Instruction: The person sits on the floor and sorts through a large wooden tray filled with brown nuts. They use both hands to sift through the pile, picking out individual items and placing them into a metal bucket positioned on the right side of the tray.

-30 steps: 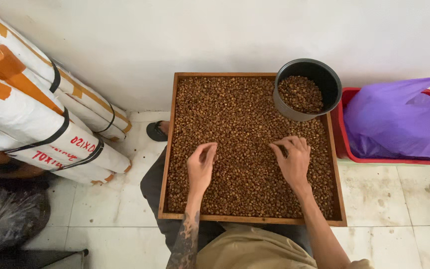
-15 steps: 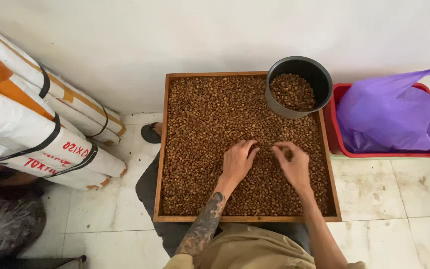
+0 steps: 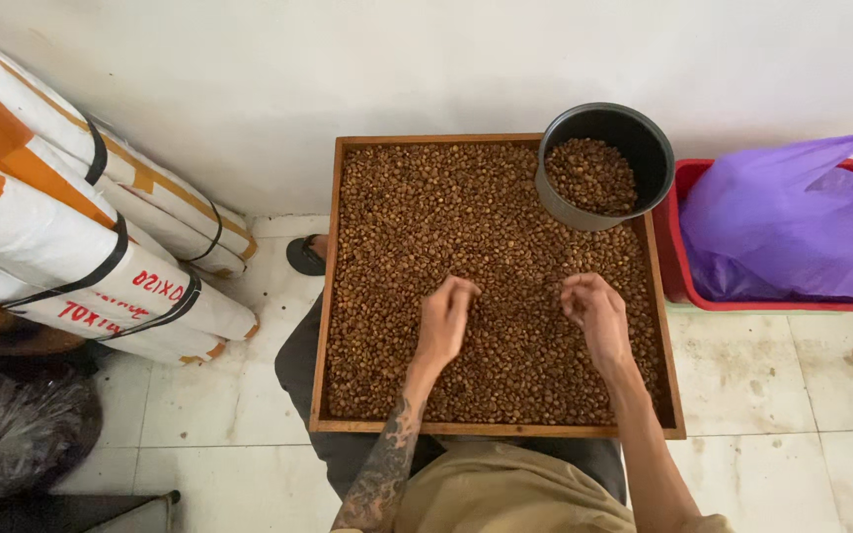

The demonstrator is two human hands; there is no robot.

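A: Scene, big to small. White wall behind, tiled floor (image 3: 802, 395). Stack of white sacks (image 3: 71, 227) with orange tape and black straps lay at left. Red bin (image 3: 688, 286) with a purple plastic bag (image 3: 792, 227) stood at right.

B: And the work itself?

A: Shallow wooden tray (image 3: 326, 296) sat across the person's lap, covered edge to edge with brown beans (image 3: 446, 217). Dark round pot (image 3: 649, 148) rested on the tray's far right corner, partly filled with the same beans.

B: Hands?

A: Both over the bean layer, mid-tray, a little apart. Left hand (image 3: 443, 321) had fingers curled inward, tips bunched as if pinching beans; couldn't confirm anything between them. Right hand (image 3: 596, 311) was loosely curled the same way, knuckles up; couldn't tell if it held beans either.

B: Risks?

A: My read: tray was only balanced on knees, so a leg shift could tip it and dump beans on the floor. Pot sat right at the corner, overhanging the rim; a bump from the right forearm could knock it off toward the red bin. Small beans could also slip from a loose pinch.
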